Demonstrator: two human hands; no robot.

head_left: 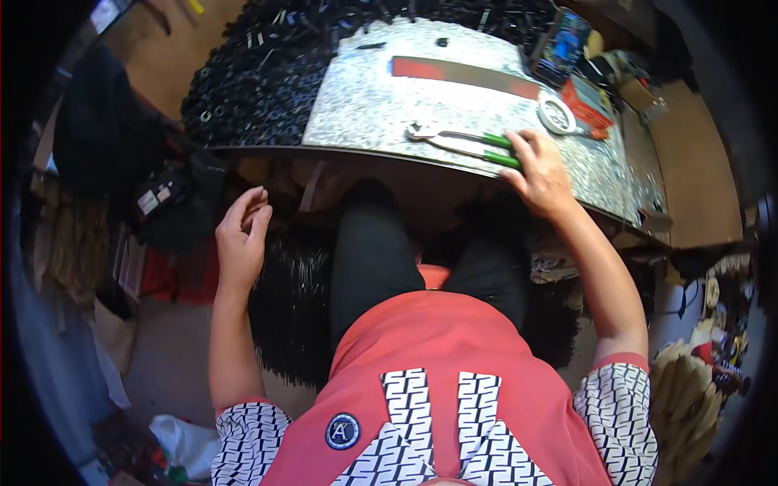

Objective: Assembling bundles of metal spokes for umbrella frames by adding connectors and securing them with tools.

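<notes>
My right hand (541, 172) is at the near edge of the work board, its thumb and fingers closed about the ends of green-handled pincers (463, 146). The pincers lie on the speckled pale board (356, 105), their metal jaws toward the left. My left hand (243, 225) hangs in the air below the table's front edge, left of my legs. Its fingers are slightly bent, the thumb stands apart, and I see nothing in it. Beyond the pincers lies a flat reddish-brown strip (462, 77). A white tape roll (556, 112) sits just past my right hand.
A big heap of small black parts (251, 97) covers the table's left and far side. At the right are an orange-red tool or holder (585, 105), a dark printed box (561, 47) and a cardboard panel (697, 162). Bundles of black bristle-like strands (292, 308) stand beside my legs.
</notes>
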